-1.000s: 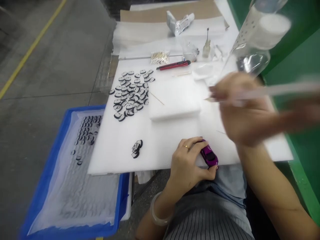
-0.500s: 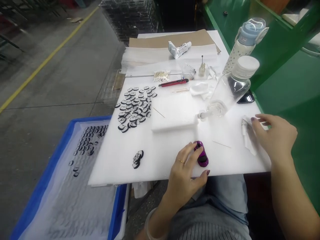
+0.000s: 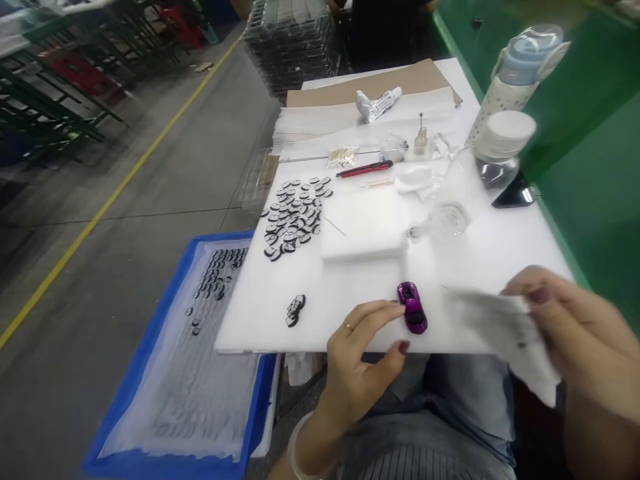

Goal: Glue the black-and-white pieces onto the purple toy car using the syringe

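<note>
A small purple toy car lies on the white foam-covered table near its front edge. Just left of it is my left hand, thumb and fingers apart and nothing held, fingertips close to the car's side. My right hand, blurred, pinches a white tissue with dark spots above the table's right front. Many small black-rimmed pieces are spread at the table's left, and a small cluster of them lies nearer the front. A thin stick rests on a white foam block.
A clear bottle with a white lid, a blue-topped bottle and a phone stand or lie at right. Behind the block are a red cutter, swabs and a tube. A blue tray sits lower left.
My right hand has picked up the tissue from the table and brought it left, toward the car. My left hand has drawn back slightly from the car. The view has shifted.
</note>
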The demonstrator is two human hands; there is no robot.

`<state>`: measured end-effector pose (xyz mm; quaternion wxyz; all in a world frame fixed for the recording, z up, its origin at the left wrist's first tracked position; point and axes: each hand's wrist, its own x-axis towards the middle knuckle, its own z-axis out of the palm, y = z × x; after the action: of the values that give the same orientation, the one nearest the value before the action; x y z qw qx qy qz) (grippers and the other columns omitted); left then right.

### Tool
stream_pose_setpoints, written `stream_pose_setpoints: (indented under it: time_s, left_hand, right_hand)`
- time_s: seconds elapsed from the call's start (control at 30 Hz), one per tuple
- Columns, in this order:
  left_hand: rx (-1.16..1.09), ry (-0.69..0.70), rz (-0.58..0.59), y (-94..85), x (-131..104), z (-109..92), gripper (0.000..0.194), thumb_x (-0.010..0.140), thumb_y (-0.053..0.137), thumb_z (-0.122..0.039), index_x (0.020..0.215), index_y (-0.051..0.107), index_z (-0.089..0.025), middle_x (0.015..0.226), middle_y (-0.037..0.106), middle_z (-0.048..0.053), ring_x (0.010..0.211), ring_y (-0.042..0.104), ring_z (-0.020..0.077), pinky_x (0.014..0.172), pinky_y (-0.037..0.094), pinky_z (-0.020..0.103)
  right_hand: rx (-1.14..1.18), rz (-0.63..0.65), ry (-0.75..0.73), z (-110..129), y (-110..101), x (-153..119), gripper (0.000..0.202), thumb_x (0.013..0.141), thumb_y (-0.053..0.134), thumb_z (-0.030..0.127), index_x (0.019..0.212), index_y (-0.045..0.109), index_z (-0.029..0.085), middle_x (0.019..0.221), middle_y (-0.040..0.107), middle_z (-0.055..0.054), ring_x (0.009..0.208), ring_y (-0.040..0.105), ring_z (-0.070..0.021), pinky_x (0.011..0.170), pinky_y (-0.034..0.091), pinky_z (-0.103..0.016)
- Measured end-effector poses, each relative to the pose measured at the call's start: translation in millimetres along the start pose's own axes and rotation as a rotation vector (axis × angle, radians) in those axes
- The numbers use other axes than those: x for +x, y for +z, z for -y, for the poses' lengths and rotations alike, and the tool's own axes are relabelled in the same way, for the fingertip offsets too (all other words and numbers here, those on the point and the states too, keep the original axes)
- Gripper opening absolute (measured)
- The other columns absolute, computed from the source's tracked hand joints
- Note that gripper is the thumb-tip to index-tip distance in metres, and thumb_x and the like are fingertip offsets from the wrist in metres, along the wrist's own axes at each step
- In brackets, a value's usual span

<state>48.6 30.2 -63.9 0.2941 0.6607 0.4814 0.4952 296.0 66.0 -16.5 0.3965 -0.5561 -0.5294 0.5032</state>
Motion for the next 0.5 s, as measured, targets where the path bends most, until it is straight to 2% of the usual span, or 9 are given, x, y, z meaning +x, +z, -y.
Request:
stream_pose_setpoints:
  time_s: [0.07,0.13,0.17,0.2,0.3,0.33,0.4,0.5]
  left_hand:
    - [-0.108,0.018,0.068,11.7,11,-8,0.037,0.088,0.071,-0.035,0.121,0.065,-0.02,0.12,0.067,0.008,0.114,0.062,0.0204,0.099,0.052,0.031]
    - [-0.225,-0.013,0.145,19.3,18,-15,0.024,0.089,0.07,-0.032,0.108,0.069,-0.019,0.108,0.071,0.007,0.103,0.066,0.0189,0.09,0.054,0.029]
    - [-0.288,-0.057,0.186,20.9,20,-16,0.014,0.091,0.067,-0.029,0.099,0.071,-0.018,0.097,0.072,0.005,0.091,0.067,0.0167,0.081,0.054,0.026]
    - [-0.36,-0.118,0.222,21.1,21,-16,0.014,0.093,0.063,-0.029,0.09,0.071,-0.018,0.085,0.071,0.004,0.078,0.065,0.0143,0.071,0.052,0.025]
    - [-0.566,-0.352,0.314,17.1,18,-13,0.037,0.097,0.055,-0.043,0.073,0.064,-0.016,0.06,0.054,0.0,0.054,0.047,0.0102,0.049,0.035,0.024]
    - [-0.606,-0.417,0.33,15.8,17,-11,0.043,0.096,0.053,-0.048,0.068,0.06,-0.016,0.057,0.049,-0.001,0.051,0.041,0.0095,0.046,0.03,0.024]
    - [-0.626,-0.511,0.36,14.8,16,-11,0.049,0.094,0.053,-0.054,0.062,0.054,-0.017,0.052,0.039,-0.003,0.047,0.033,0.0085,0.043,0.022,0.024]
    - [-0.552,-0.543,0.375,17.2,17,-17,0.052,0.094,0.051,-0.057,0.06,0.049,-0.018,0.049,0.033,-0.004,0.044,0.027,0.0077,0.04,0.017,0.025]
  right_hand:
    - [0.096,0.193,0.03,11,18,-7,0.027,0.096,0.055,0.046,0.082,0.058,0.024,0.055,0.043,0.003,0.043,0.037,-0.0094,0.04,0.03,-0.022]
    - [0.161,0.261,0.015,15,27,-9,0.028,0.098,0.052,0.045,0.081,0.056,0.023,0.058,0.042,0.003,0.048,0.038,-0.0085,0.044,0.032,-0.02]
    - [0.162,0.275,0.001,14,27,-9,0.023,0.098,0.054,0.044,0.086,0.056,0.024,0.061,0.044,0.004,0.049,0.038,-0.008,0.045,0.032,-0.019]
    - [0.143,0.283,-0.023,12,27,-8,0.018,0.096,0.058,0.042,0.092,0.057,0.025,0.065,0.046,0.004,0.051,0.038,-0.0076,0.046,0.031,-0.019]
    - [0.032,0.345,-0.077,2,22,-7,0.016,0.092,0.065,0.036,0.103,0.06,0.026,0.074,0.054,0.002,0.059,0.045,-0.0085,0.051,0.035,-0.019]
    - [0.015,0.356,-0.083,-2,22,-6,0.012,0.094,0.063,0.035,0.099,0.062,0.024,0.074,0.055,0.001,0.061,0.047,-0.0091,0.053,0.036,-0.02]
    - [0.049,0.353,-0.059,-7,26,-6,0.023,0.098,0.055,0.037,0.084,0.063,0.02,0.072,0.054,0.0,0.064,0.048,-0.0106,0.057,0.038,-0.021]
    - [0.195,0.306,0.058,-11,36,-6,0.035,0.097,0.052,0.046,0.078,0.059,0.019,0.068,0.05,-0.001,0.063,0.046,-0.0121,0.058,0.039,-0.024]
